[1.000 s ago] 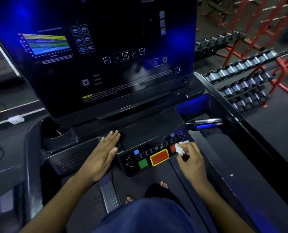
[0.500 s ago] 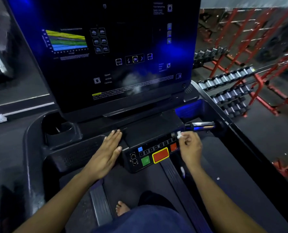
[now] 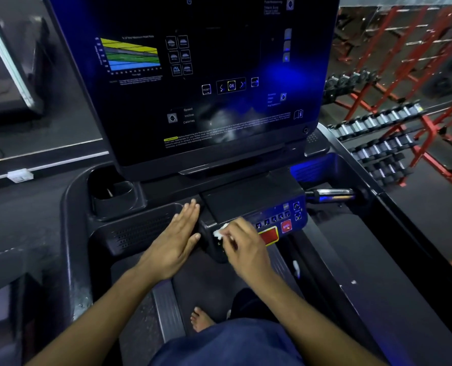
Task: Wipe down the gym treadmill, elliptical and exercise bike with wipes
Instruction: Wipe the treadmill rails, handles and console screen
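a person stands barefoot on a treadmill [image 3: 333, 165] in a dim gym, one bare foot [image 3: 201, 319] visible on the dark belt. the right hand [image 3: 246, 245] pinches a small white wipe [image 3: 220, 231] in curled fingers and holds it against the left end of the button panel [image 3: 277, 223], just left of the large red button [image 3: 269, 235]. the left hand [image 3: 178, 240] lies flat on the console's perforated shelf beside the panel, its fingers straight and close together. above them the dark display [image 3: 206, 80] shows a coloured chart and an ok key. an empty cup holder [image 3: 113, 194] sits at the console's left. to the right, rows of dumbbells [image 3: 383, 122] rest on red racks [image 3: 431, 114].
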